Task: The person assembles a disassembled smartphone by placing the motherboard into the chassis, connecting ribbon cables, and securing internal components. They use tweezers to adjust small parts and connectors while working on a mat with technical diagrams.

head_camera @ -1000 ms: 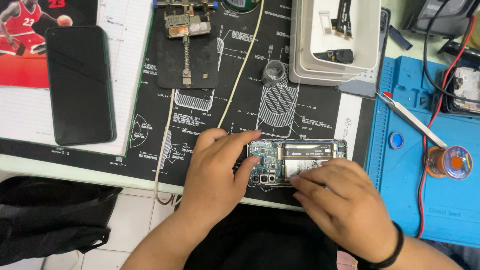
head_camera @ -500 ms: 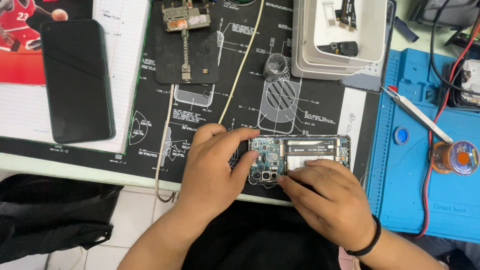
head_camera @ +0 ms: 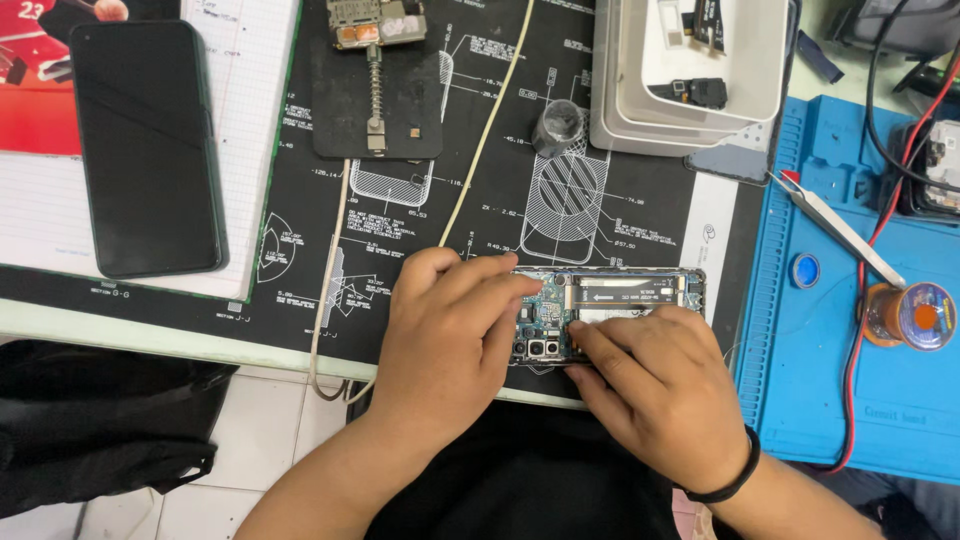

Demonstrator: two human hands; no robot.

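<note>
An opened phone [head_camera: 625, 295] with its circuit board and camera modules bare lies on a black printed work mat [head_camera: 480, 200] near the table's front edge. My left hand [head_camera: 450, 335] rests over the phone's left end, fingertips on the board. My right hand [head_camera: 665, 385] covers the lower right part of the phone, its index finger pressing near the board's middle. A black band circles my right wrist. Whether a small part sits under the fingertips is hidden.
A dark phone [head_camera: 148, 145] lies on a notebook at left. A board holder [head_camera: 378, 80] sits at the back, a white tray [head_camera: 700, 70] with small parts at back right. Tweezers [head_camera: 835, 228] and a solder spool [head_camera: 915, 315] lie on a blue mat [head_camera: 850, 400]. A black bag [head_camera: 90, 420] lies below the table.
The view has shifted slightly. My right hand slid left along the phone's lower edge, its index finger now reaching toward the board. My left hand stayed on the left end.
</note>
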